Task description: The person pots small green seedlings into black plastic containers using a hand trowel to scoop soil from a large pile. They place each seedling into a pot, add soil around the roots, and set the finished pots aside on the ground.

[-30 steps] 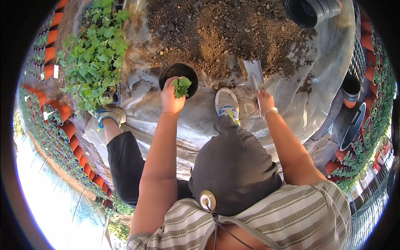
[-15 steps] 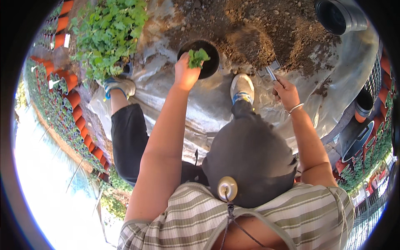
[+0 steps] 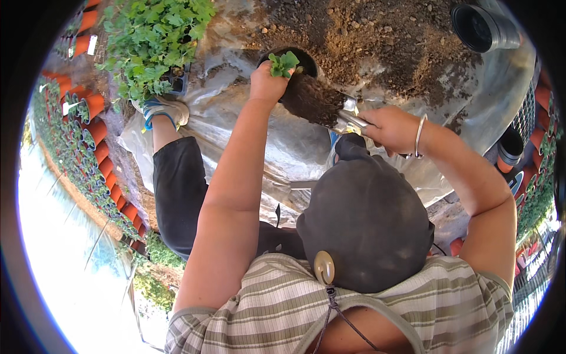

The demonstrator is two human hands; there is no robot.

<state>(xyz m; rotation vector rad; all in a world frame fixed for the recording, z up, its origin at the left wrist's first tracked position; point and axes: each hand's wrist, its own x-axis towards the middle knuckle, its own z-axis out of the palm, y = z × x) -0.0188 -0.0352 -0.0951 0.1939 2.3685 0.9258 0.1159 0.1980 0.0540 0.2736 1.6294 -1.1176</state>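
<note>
My left hand (image 3: 269,84) is closed on a small leafy green seedling (image 3: 285,63), held at the opening of a round black pot (image 3: 309,57). The seedling's lower part is hidden by my fingers and the pot. My right hand (image 3: 396,128) grips the handle of a metal hand trowel (image 3: 352,120). Dark soil (image 3: 314,101) is heaped on its blade, which reaches to the near right rim of the pot, just beside my left hand. I cannot tell whether soil is falling in.
Loose soil (image 3: 383,47) is piled beyond the pot on a plastic sheet (image 3: 236,147). A tray of leafy seedlings (image 3: 153,53) sits at the far left. Stacked black pots (image 3: 486,28) lie at the far right. Rows of orange pots (image 3: 97,133) line the left side.
The trowel in my right hand has come up from the soil pile with a load and swung left to the pot. My left hand still holds the seedling there.
</note>
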